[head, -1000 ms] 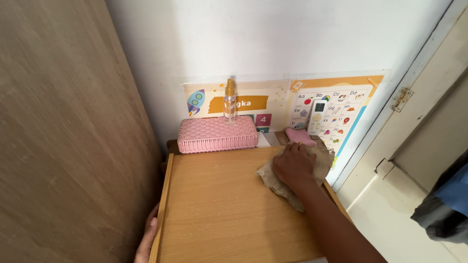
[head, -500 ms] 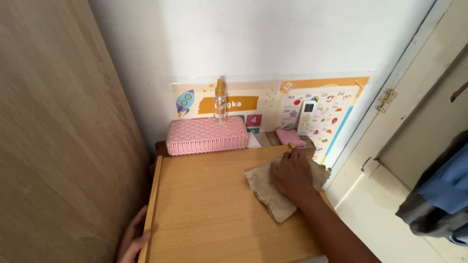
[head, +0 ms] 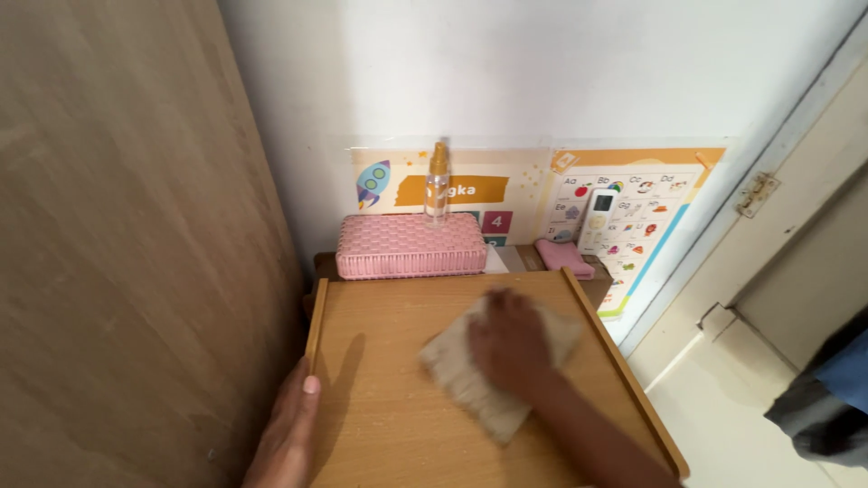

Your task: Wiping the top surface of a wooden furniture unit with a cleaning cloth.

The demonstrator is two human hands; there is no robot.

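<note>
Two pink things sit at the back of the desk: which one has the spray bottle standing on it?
The wide pink woven basket on the left, with the clear spray bottle upright on top. The small pink item to its right carries nothing.
</note>
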